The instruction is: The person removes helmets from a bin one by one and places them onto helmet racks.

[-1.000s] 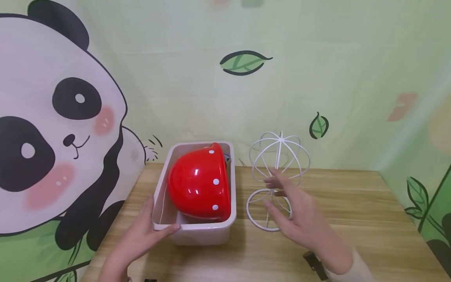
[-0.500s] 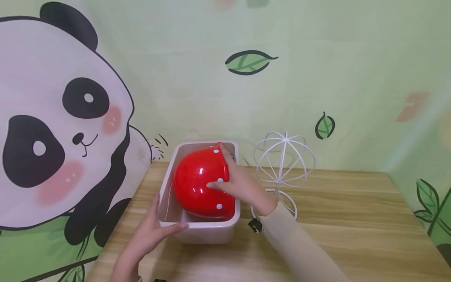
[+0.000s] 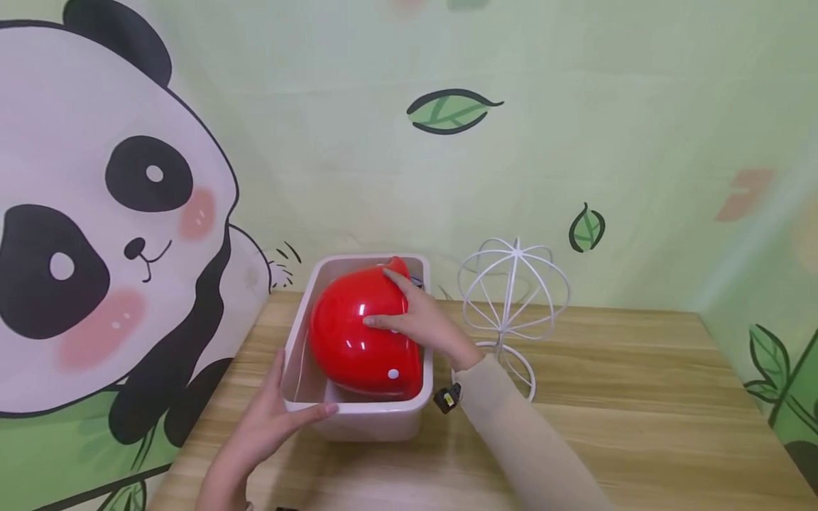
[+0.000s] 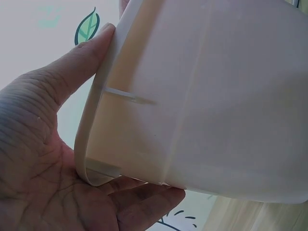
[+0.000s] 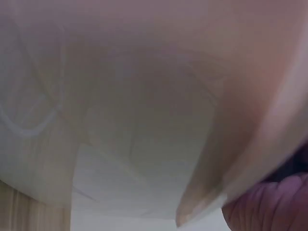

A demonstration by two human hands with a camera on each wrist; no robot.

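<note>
A glossy red helmet [image 3: 354, 355] with white dots lies on its side inside an off-white plastic bin [image 3: 367, 424]. My right hand [image 3: 424, 323] spreads over the helmet's upper right part, thumb and fingers holding its shell. At the bin's near left corner, my left hand [image 3: 262, 422] grips the rim. The left wrist view has the thumb [image 4: 84, 62] on the rim and the other fingers against the side of the bin [image 4: 231, 120]. In the right wrist view, part of the palm [image 5: 267, 207] shows beside a pale, shiny curved wall; the helmet is out of sight there.
Right of the bin stands a white wire stand [image 3: 515, 284] with a round cage top and ring base, partly behind the right sleeve [image 3: 511, 419]. Under everything is a wooden table [image 3: 639, 404]. A panda-print cloth [image 3: 537, 163] hangs behind.
My right hand has moved left from beside the wire stand onto the helmet, then a little farther across its shell. The left hand stays on the bin's corner.
</note>
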